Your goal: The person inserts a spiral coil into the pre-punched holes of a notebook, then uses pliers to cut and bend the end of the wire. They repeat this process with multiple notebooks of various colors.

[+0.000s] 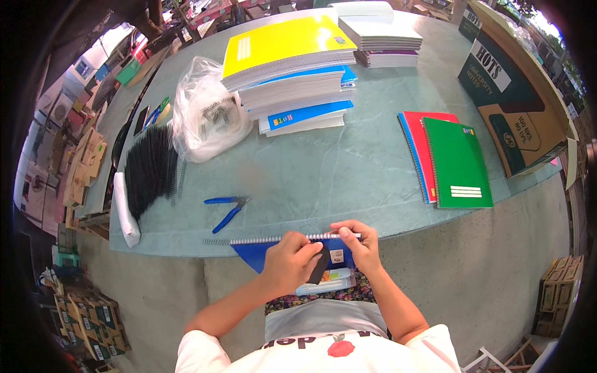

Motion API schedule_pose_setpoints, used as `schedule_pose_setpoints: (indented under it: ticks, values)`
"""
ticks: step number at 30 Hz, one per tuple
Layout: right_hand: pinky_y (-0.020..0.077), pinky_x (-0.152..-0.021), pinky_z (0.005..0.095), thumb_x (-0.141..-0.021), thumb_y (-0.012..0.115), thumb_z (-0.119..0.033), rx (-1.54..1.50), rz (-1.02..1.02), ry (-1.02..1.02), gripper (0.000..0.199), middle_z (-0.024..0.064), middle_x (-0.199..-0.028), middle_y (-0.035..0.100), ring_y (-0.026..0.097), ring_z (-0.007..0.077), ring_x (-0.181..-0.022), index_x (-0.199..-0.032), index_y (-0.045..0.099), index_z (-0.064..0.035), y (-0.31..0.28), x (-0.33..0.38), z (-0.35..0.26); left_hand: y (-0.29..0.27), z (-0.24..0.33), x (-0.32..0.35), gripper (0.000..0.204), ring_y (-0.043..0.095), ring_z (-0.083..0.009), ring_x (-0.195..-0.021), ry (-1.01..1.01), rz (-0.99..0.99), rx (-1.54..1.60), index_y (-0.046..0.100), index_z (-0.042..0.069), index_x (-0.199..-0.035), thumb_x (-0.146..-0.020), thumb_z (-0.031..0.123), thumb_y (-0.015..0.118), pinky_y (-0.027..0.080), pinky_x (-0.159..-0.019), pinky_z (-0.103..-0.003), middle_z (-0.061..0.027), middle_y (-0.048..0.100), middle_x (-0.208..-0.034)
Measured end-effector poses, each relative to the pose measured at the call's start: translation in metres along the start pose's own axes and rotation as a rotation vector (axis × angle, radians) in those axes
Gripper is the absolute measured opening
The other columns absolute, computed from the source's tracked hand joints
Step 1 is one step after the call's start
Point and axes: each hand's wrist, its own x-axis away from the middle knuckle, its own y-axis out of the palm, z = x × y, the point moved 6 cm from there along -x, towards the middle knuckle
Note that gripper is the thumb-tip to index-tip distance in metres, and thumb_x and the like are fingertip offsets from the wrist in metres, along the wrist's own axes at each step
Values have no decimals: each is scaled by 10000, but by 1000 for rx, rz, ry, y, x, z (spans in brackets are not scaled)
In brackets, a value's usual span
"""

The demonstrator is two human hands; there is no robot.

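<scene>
Blue notebook [250, 253]: near the pliers [239, 204], on the body side
Left hand [289, 261]: seemingly pinching a black piece [321, 266]
Right hand [360, 244]: pinching at the coil [261, 240]
Coil: best kept straight, turned gently

Bright, diffuse daylight fills the scene, bleaching the sky [546, 26] at upper right and paling the shirt [401, 359]. The left hand [289, 260] and right hand [362, 247] look fairly sharp; a hazy smudge [252, 178] blurs part of the surface [367, 171]. Fisheye distortion bows straight edges; black vignetting swallows the corners.
</scene>
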Motion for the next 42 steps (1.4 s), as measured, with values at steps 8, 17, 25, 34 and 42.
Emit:
schedule_pose_setpoints:
  ticks: [8,17,25,34,42]
  values:
    - [501,-740,303,-845,405,-322,-270,-177,144,526,224,-918,652,642,235,-815,-989,604,143,-4,3,9,-17,12,-18,217,581,-229,-703,-14,116,-7,659,64,-901,-696,49,728,480,-564,-315,-82,552,-771]
    - [453,-667,247,-876,360,-278,-113,-98,197,459,114,-812,651,580,140,-721,-955,624,89,-9,8,19,-20,20,-33,223,570,-237,-667,-56,253,68,671,68,-854,-647,43,751,477,-564,-320,-85,554,-772]
    - [472,-726,250,-928,480,-331,-35,-189,125,411,84,-896,666,606,121,-800,-1009,636,40,-6,10,-1,-27,-47,-72,167,593,-133,-792,-515,218,461,663,18,-820,-696,104,732,466,-663,-294,-54,644,-763]
    - [489,-864,320,-782,589,88,-302,-218,83,195,140,-995,660,624,210,-956,-954,642,16,-2,13,-19,-25,-17,-60,178,570,-255,-856,49,-203,-40,654,65,-917,-807,204,640,413,-790,-368,-91,634,-839]
    - [472,-853,272,-818,618,3,-135,-112,183,186,145,-1048,636,580,143,-985,-1001,646,1,-7,20,-1,5,1,-37,205,519,-271,-732,115,-272,-68,586,72,-812,-823,274,616,397,-666,-387,-91,571,-764]
